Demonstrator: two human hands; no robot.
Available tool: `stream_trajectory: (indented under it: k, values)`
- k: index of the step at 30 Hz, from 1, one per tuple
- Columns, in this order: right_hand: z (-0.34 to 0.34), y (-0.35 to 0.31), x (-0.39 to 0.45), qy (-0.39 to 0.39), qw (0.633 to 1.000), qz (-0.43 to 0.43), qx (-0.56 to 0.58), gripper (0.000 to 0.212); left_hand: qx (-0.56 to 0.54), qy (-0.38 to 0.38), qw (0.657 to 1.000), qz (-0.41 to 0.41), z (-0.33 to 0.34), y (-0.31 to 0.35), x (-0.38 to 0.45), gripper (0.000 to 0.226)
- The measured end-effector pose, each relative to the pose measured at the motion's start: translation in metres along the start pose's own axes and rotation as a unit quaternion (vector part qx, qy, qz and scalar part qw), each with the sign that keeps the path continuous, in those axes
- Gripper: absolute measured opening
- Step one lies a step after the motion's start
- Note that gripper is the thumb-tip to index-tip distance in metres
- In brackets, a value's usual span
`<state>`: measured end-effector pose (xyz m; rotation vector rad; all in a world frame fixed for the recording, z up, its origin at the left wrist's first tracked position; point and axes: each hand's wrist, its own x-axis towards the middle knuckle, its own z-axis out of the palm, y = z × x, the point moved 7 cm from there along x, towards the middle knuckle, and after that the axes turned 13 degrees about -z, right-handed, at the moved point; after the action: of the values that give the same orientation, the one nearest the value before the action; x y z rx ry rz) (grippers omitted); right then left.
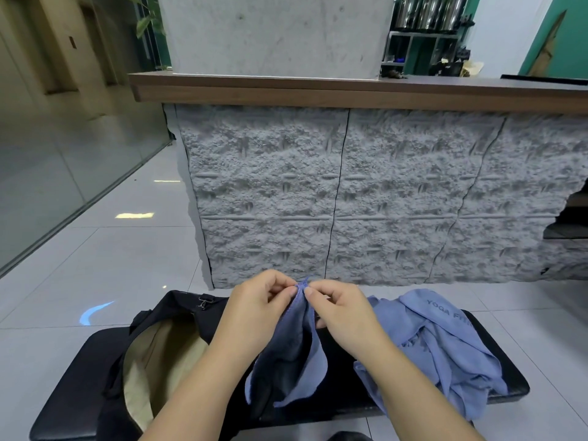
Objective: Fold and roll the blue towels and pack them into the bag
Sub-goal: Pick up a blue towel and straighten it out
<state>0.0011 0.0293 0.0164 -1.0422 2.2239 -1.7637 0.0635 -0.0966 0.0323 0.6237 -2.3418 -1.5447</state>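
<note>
A blue towel [300,354] hangs over the black bench [76,377], held up by one corner. My left hand [257,308] and my right hand [342,313] both pinch that corner, fingertips almost touching. On the left of the bench lies a black bag [178,316], open, with its beige lining showing. A heap of several crumpled blue towels [442,345] lies on the right end of the bench; one carries the print "YOGA".
A grey rough-stone counter front [366,192] with a wooden top [318,90] stands just beyond the bench. Pale tiled floor [111,256] spreads to the left, bounded by a glass wall [63,154].
</note>
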Motion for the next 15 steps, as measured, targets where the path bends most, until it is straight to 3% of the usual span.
stream_trajectory:
  k: [7, 9, 12, 15]
  values:
    - [0.003, -0.004, -0.002, -0.043, 0.999, -0.015, -0.020, 0.030, 0.063, 0.012, 0.997, 0.048, 0.000, 0.007, -0.005, 0.017]
    - [0.006, -0.004, -0.004, -0.058, 0.998, -0.008, 0.006, 0.022, 0.081, 0.009, 0.995, 0.053, 0.000, 0.008, -0.004, 0.020]
    - [0.002, -0.007, -0.002, -0.050, 0.998, 0.001, 0.030, 0.009, 0.102, -0.012, 0.993, 0.062, 0.001, 0.015, 0.000, 0.016]
    - [-0.009, -0.021, 0.007, -0.039, 0.999, -0.013, 0.023, 0.016, 0.128, -0.025, 0.988, 0.077, -0.002, 0.034, 0.006, 0.016]
